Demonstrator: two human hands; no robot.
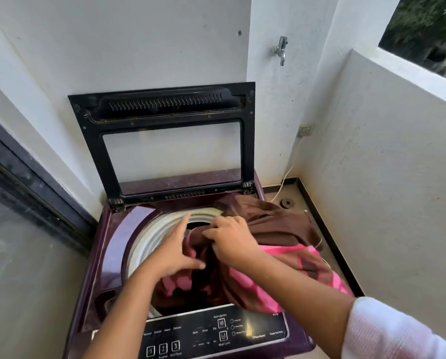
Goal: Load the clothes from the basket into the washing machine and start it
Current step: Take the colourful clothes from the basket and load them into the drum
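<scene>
A maroon top-loading washing machine (105, 255) stands in front of me with its black-framed lid (170, 141) raised against the wall. A brown and pink garment (273, 229) is bunched over the drum's right rim and hangs partly into the white-ringed drum opening (149, 237). My right hand (232, 239) grips a fold of the brown cloth over the drum. My left hand (175, 250) lies on the cloth with fingers straight, pressing it toward the drum. The basket is out of view.
The black control panel (216, 332) with numbered buttons runs along the machine's front edge. A tap (281, 50) sticks out of the wall above. A floor drain (286, 202) and a white cable lie at the right. A glass door (22, 216) stands at the left.
</scene>
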